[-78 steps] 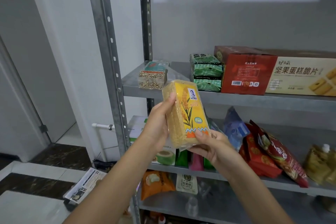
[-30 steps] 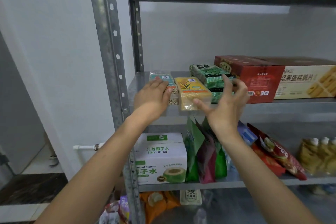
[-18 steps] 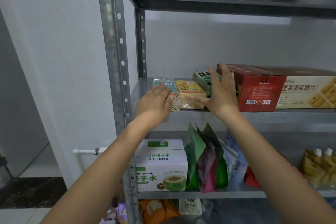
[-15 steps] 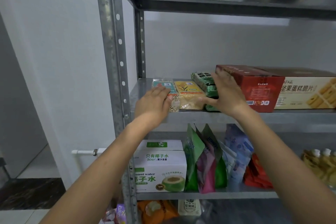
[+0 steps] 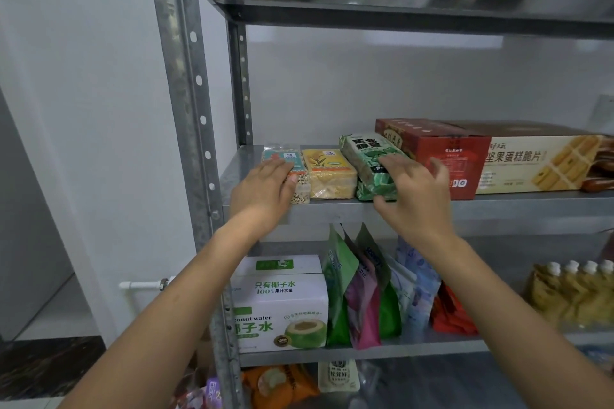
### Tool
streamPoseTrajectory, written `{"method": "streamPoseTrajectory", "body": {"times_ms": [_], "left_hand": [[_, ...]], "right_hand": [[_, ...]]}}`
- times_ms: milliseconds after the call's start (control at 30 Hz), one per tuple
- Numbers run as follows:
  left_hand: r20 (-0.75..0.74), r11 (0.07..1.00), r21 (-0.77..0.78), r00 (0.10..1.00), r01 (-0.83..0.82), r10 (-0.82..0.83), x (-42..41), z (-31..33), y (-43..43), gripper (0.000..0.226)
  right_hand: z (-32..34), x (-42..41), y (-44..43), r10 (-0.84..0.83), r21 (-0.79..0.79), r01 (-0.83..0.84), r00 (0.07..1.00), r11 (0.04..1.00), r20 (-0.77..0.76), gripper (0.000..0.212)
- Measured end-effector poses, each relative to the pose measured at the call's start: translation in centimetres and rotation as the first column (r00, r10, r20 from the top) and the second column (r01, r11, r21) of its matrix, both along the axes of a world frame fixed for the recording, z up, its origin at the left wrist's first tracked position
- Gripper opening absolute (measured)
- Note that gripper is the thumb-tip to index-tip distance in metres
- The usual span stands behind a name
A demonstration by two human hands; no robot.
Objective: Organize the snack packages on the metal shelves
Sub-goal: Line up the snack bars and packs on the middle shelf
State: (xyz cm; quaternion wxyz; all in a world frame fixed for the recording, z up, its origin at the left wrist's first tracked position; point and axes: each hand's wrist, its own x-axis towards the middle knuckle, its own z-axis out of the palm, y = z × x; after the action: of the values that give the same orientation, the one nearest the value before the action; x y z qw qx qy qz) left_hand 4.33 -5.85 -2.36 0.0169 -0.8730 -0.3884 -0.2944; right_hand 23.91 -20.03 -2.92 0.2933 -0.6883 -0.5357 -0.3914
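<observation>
A clear grain pack with a teal label is lying flat near the front of the metal shelf. The left hand is resting on it, fingers laid flat across its top. Just right of that hand, a yellow pack of pale grain is lying flat, touching the grain pack's side. A stack of green packs with dark lettering is sitting beside it, angled slightly. The right hand is gripping the stack's front end, thumb low and fingers on top. Beyond that hand, a red box and a long tan box are sitting side by side.
</observation>
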Motion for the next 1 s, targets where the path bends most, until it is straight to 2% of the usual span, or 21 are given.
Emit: {"method": "streamPoseTrajectory", "body": {"times_ms": [100,167,200,267,333,367,400,433,467,500,533,567,633,667,700,800,867,900,933,967,1000], "left_hand": [[-0.017,1.000,-0.015,1.000,0.018,-0.018,-0.1,0.1,0.1,0.048],[0.015,0.998,-0.037,0.999,0.047,-0.046,-0.2,-0.1,0.3,0.049],[0.075,0.998,-0.019,0.995,0.067,-0.066,-0.2,-0.4,0.0,0.051],[0.291,0.984,0.148,0.947,0.095,-0.135,-0.2,-1.8,-1.5,0.049],[0.488,0.938,0.326,0.829,0.117,-0.273,0.3,-3.8,-3.8,0.037],[0.551,0.932,0.325,0.769,0.160,-0.324,0.7,-4.8,-4.9,0.033],[0.609,0.940,0.231,0.716,0.253,-0.342,1.2,-5.6,-6.2,0.035],[0.668,0.925,0.027,0.681,0.379,-0.299,1.6,-5.9,-7.6,0.043],[0.718,0.827,-0.231,0.663,0.512,-0.210,2.1,-5.9,-9.0,0.050],[0.746,0.652,-0.442,0.656,0.616,-0.114,2.9,-5.7,-10.0,0.055],[0.761,0.469,-0.557,0.647,0.685,-0.042,3.6,-5.3,-10.7,0.055],[0.772,0.336,-0.597,0.636,0.728,-0.005,4.3,-4.8,-11.1,0.055],[0.817,0.136,-0.576,0.570,0.806,0.086,5.6,-3.6,-11.7,0.058],[0.829,0.064,-0.550,0.535,0.833,0.161,6.2,-3.0,-11.8,0.059],[0.825,0.031,-0.538,0.518,0.843,0.227,6.7,-2.6,-12.0,0.058],[0.797,0.043,-0.544,0.501,0.838,0.337,7.8,-2.8,-12.4,0.051],[0.798,0.084,-0.540,0.477,0.838,0.369,8.2,-3.2,-12.4,0.049],[0.803,0.107,-0.533,0.463,0.839,0.374,8.3,-3.2,-12.3,0.048],[0.814,0.132,-0.524,0.449,0.841,0.369,8.3,-3.2,-12.1,0.047],[0.823,0.163,-0.521,0.444,0.838,0.354,8.3,-3.1,-12.1,0.046],[0.832,0.188,-0.521,0.445,0.833,0.332,8.2,-2.9,-12.2,0.043]], "right_hand": [[-2.0,0.1,-1.8,-0.001,0.113,-0.012,0.994,0.994,0.109,0.056],[-2.9,0.1,-2.4,0.008,0.124,-0.022,0.994,0.992,0.107,0.058],[-3.1,0.1,-2.7,0.026,0.130,-0.039,0.995,0.991,0.098,0.058],[-3.4,0.2,-3.2,0.084,0.159,-0.100,0.991,0.982,0.102,0.056],[-4.0,0.1,-4.0,0.130,0.209,-0.156,0.982,0.965,0.135,0.052],[-4.5,-0.1,-4.6,0.138,0.233,-0.169,0.980,0.958,0.146,0.050],[-5.2,-0.5,-5.3,0.138,0.254,-0.174,0.979,0.951,0.152,0.050],[-6.1,-0.9,-6.0,0.137,0.268,-0.174,0.979,0.947,0.151,0.049],[-6.8,-1.4,-6.7,0.138,0.280,-0.175,0.979,0.944,0.149,0.049],[-7.6,-1.7,-7.4,0.139,0.291,-0.176,0.980,0.940,0.146,0.048],[-8.3,-2.1,-8.0,0.137,0.303,-0.177,0.979,0.937,0.150,0.047],[-9.0,-2.5,-8.5,0.137,0.310,-0.181,0.978,0.934,0.157,0.046],[-10.2,-3.2,-9.4,0.144,0.326,-0.203,0.970,0.923,0.194,0.034],[-10.7,-3.5,-9.7,0.149,0.321,-0.214,0.965,0.923,0.214,0.027],[-11.1,-3.7,-10.1,0.144,0.311,-0.212,0.963,0.927,0.230,0.027],[-11.1,-3.2,-10.8,0.188,0.199,-0.239,0.951,0.950,0.246,0.030],[-11.1,-2.5,-11.3,0.257,0.079,-0.275,0.949,0.958,0.185,0.035],[-11.0,-2.2,-11.6,0.291,-0.001,-0.292,0.952,0.956,0.099,0.043],[-11.0,-2.1,-12.0,0.327,-0.058,-0.329,0.944,0.942,-0.049,0.057],[-10.8,-2.0,-12.3,0.363,-0.062,-0.394,0.889,0.917,-0.280,0.073],[-10.3,-2.3,-12.7,0.387,0.007,-0.459,0.741,0.888,-0.548,0.087]]}}
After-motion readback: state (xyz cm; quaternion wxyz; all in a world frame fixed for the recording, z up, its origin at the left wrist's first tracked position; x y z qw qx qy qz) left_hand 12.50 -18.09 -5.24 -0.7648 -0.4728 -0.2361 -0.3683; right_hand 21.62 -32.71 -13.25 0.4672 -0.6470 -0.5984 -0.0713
